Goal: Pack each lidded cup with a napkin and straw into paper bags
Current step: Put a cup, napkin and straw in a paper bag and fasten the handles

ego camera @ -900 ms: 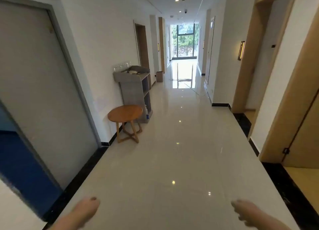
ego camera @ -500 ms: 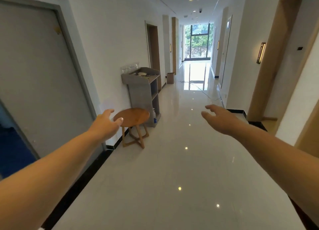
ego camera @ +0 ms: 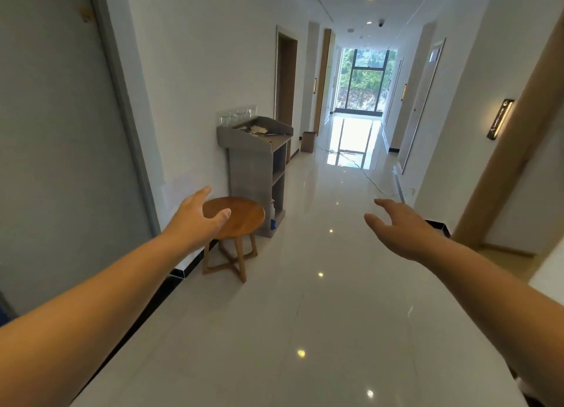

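Now we have our left hand (ego camera: 198,217) and right hand (ego camera: 399,223) raised, both spread and empty, nearer the far grey stand (ego camera: 253,159) bearing clear cups (ego camera: 238,115); packing is not yet begun.

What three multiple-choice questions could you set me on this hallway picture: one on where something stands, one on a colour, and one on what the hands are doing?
1. Where does the round brown wooden stool stand?
A. In the middle of the corridor
B. By the left wall, just before the grey shelved stand
C. At the far end of the corridor

2. What colour is the glossy tiled floor?
A. Blue
B. Red
C. White

3. How are the person's left hand and right hand?
A. Both open, holding nothing
B. Both gripping cups
C. One holding a paper bag

Answers:
1 B: the stool sits near the wall with the stand right behind it.
2 C: the tiles are pale and shiny.
3 A: the fingers are spread in the air with nothing in them.
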A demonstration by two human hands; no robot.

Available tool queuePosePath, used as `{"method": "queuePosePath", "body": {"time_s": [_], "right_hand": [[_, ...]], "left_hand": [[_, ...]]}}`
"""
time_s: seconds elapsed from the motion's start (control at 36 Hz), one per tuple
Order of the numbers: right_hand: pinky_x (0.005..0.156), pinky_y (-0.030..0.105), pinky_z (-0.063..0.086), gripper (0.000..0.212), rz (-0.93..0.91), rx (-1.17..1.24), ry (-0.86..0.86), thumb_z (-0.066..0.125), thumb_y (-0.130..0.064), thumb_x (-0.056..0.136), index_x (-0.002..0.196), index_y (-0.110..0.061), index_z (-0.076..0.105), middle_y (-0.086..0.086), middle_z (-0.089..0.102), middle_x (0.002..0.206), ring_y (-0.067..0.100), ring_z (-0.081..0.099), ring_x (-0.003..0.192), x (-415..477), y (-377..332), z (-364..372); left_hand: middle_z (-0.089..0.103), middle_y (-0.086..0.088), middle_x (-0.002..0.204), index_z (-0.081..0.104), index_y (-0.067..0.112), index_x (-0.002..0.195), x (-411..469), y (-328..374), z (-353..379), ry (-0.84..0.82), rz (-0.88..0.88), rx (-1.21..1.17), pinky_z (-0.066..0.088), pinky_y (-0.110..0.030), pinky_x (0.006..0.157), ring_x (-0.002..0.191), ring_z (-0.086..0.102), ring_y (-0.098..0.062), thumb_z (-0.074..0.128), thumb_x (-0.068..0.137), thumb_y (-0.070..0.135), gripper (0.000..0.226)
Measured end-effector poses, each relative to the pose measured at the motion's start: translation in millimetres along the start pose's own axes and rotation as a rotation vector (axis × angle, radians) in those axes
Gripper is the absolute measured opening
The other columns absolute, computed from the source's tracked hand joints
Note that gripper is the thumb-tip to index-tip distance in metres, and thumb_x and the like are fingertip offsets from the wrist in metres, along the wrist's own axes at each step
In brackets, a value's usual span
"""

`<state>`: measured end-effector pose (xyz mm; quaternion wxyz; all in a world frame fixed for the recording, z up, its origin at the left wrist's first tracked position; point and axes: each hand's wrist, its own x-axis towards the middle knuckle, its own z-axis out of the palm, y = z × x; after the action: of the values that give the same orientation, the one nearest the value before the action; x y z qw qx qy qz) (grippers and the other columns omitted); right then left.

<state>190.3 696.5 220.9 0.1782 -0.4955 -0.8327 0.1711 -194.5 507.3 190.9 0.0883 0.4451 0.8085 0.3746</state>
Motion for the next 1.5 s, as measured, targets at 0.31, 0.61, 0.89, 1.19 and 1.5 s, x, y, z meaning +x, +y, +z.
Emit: {"method": "queuePosePath", "body": {"time_s": [0.31, 0.61, 0.89, 1.19, 1.5], "right_hand": [[0.124, 0.052, 0.035, 0.070, 0.131, -0.005, 0.003, 0.048, -0.061, 0.105, 0.166, -0.030, 0.031, 0.007, 0.036, 0.170, 0.032, 0.037, 0.154, 154, 63, 3], [0.117, 0.050, 0.040, 0.072, 0.184, 0.001, -0.003, 0.045, -0.067, 0.104, 0.165, -0.032, 0.031, 0.008, 0.034, 0.170, 0.034, 0.041, 0.152, 379, 164, 19], [0.120, 0.051, 0.037, 0.072, 0.027, 0.076, -0.065, 0.051, -0.063, 0.104, 0.164, -0.027, 0.034, 0.010, 0.036, 0.169, 0.034, 0.040, 0.152, 599, 142, 30], [0.122, 0.051, 0.036, 0.075, -0.138, -0.030, -0.156, 0.061, -0.058, 0.102, 0.165, -0.032, 0.030, 0.004, 0.033, 0.171, 0.031, 0.037, 0.155, 797, 84, 95], [0.121, 0.051, 0.039, 0.081, -0.062, -0.153, -0.127, 0.062, -0.066, 0.097, 0.164, -0.035, 0.030, 0.002, 0.034, 0.170, 0.029, 0.039, 0.154, 999, 111, 104]], "left_hand": [[0.030, -0.004, 0.169, 0.021, 0.039, 0.163, 186, 46, 112, -0.105, 0.008, -0.022, 0.044, -0.053, 0.112, 0.151, 0.037, -0.034, 0.059, 0.098, 0.062, 0.080], [0.027, -0.008, 0.171, 0.023, 0.031, 0.165, 392, 76, 190, -0.050, -0.001, 0.098, 0.033, -0.053, 0.121, 0.155, 0.030, -0.034, 0.059, 0.102, 0.053, 0.076], [0.034, -0.011, 0.167, 0.031, 0.024, 0.163, 531, 93, 221, -0.001, -0.043, 0.134, 0.035, -0.050, 0.120, 0.152, 0.035, -0.033, 0.062, 0.102, 0.044, 0.071], [0.032, -0.013, 0.165, 0.032, 0.032, 0.162, 722, 33, 253, 0.024, -0.132, 0.106, 0.035, -0.049, 0.120, 0.151, 0.037, -0.035, 0.065, 0.100, 0.047, 0.072], [0.023, -0.003, 0.169, 0.024, 0.049, 0.159, 967, 32, 343, -0.119, -0.081, 0.029, 0.050, -0.048, 0.105, 0.148, 0.041, -0.035, 0.061, 0.096, 0.062, 0.074]]}}
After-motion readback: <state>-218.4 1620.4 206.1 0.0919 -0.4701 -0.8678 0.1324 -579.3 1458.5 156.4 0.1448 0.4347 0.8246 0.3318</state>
